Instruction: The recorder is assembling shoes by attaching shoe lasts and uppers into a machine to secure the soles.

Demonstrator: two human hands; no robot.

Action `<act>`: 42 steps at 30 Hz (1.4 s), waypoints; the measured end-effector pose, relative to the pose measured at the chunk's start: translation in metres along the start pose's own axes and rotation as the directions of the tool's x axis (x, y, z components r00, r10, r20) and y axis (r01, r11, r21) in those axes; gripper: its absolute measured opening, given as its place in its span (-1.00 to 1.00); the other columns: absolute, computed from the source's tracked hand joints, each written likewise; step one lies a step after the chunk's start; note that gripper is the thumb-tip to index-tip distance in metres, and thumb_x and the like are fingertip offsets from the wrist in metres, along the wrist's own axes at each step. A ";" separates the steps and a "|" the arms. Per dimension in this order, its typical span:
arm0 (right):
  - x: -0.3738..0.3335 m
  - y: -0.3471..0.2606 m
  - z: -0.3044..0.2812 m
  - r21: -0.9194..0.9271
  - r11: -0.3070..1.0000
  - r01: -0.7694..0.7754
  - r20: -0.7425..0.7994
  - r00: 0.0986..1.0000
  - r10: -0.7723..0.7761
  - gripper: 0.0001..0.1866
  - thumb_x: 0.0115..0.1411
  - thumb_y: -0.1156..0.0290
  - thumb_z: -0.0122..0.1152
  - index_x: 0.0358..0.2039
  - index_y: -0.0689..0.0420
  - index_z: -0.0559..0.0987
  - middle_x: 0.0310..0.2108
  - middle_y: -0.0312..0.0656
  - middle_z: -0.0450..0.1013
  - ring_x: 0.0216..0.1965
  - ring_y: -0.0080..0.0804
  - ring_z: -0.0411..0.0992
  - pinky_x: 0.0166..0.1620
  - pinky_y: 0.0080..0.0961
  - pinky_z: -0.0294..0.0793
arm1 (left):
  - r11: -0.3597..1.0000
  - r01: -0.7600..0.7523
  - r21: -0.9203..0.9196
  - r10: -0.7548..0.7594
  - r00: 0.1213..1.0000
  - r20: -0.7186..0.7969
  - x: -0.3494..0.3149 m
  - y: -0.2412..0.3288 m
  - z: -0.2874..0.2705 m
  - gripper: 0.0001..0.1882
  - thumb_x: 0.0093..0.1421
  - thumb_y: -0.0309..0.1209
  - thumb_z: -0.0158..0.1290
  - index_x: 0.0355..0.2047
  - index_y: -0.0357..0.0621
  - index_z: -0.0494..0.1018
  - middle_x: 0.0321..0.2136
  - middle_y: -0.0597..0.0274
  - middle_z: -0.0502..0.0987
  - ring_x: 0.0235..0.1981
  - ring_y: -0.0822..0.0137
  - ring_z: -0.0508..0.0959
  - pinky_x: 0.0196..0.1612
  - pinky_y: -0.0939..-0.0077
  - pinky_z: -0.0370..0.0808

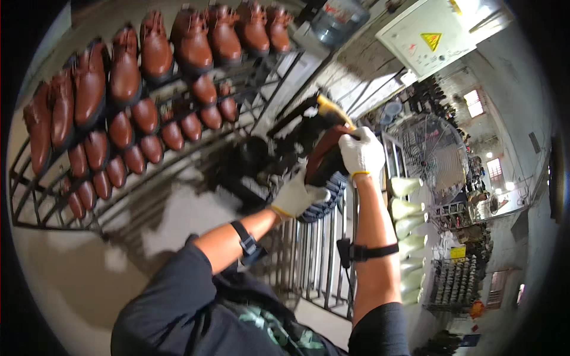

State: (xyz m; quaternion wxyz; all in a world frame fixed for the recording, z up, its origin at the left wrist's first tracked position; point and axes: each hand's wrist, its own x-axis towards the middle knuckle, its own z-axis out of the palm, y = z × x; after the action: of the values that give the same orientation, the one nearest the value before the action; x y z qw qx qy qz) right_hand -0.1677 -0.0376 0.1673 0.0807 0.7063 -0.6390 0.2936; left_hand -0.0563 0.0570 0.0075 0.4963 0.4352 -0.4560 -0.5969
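Observation:
I hold a brown leather shoe (323,146) with a thick, dark, ridged sole in front of me, tilted in the air. My left hand (300,196), in a white glove with a yellow cuff edge, grips its lower end, the thumb lying across the sole. Gloved the same way, my right hand (362,153) is closed on the shoe's upper end. Just beyond the shoe is a dark machine (306,127) with a yellow part (335,110). The shoe and glove hide part of that machine.
On the left stands a black metal rack (178,155) with tiers of brown shoes (193,41). A barred metal rack (314,255) is below my hands, beside a row of pale green shoe lasts (409,226). Farther right are a large fan (430,157) and a grey electrical box (424,38).

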 end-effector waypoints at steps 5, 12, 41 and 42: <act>-0.019 -0.042 -0.010 0.006 0.996 0.085 0.022 0.996 -0.085 -0.68 0.10 0.13 0.34 -0.22 0.04 0.75 -0.26 0.00 0.66 -0.20 0.06 0.64 -0.08 -0.18 0.60 | 0.975 0.024 0.220 0.005 0.991 -0.131 -0.018 0.002 -0.023 -0.08 0.07 -0.09 0.43 0.32 -0.35 0.35 0.05 -0.23 0.63 0.06 0.06 0.66 0.11 0.23 0.60; -0.005 0.035 -0.003 0.189 0.981 -0.037 -0.018 0.999 0.041 -0.19 0.12 0.43 0.36 0.34 0.52 0.32 0.15 0.28 0.50 0.18 -0.05 0.50 0.30 -0.25 0.40 | 0.993 0.013 0.120 -0.008 0.999 -0.046 -0.030 0.022 0.042 0.17 0.02 0.07 0.39 0.44 -0.39 0.12 -0.15 -0.41 0.65 -0.12 -0.12 0.71 -0.04 0.14 0.60; -0.091 0.047 0.012 0.275 0.956 0.103 -0.235 0.971 -0.037 -0.25 -0.11 0.36 0.44 0.17 0.20 0.49 0.04 0.14 0.46 0.09 0.13 0.47 0.21 -0.05 0.46 | 0.933 -0.235 0.273 0.223 0.972 0.074 -0.054 -0.078 0.068 -0.24 0.21 0.10 0.29 0.33 0.07 0.39 0.01 -0.19 0.65 0.06 -0.18 0.65 0.08 0.09 0.59; -0.080 0.034 -0.001 0.083 0.996 0.017 -0.160 0.987 -0.004 -0.29 -0.10 0.37 0.42 0.15 0.21 0.50 0.01 0.13 0.47 0.08 0.14 0.47 0.20 -0.06 0.46 | 0.957 0.052 0.287 -0.114 0.972 0.204 -0.052 -0.046 0.062 -0.23 0.22 0.05 0.30 0.33 -0.01 0.37 0.05 -0.21 0.62 0.12 -0.15 0.61 0.14 0.10 0.56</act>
State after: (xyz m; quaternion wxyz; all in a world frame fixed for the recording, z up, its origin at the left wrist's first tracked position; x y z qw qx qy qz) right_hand -0.2011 0.0255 0.1181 0.1034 0.6865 -0.6139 0.3757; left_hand -0.1183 0.1196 -0.0209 0.3513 0.4515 -0.5686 -0.5910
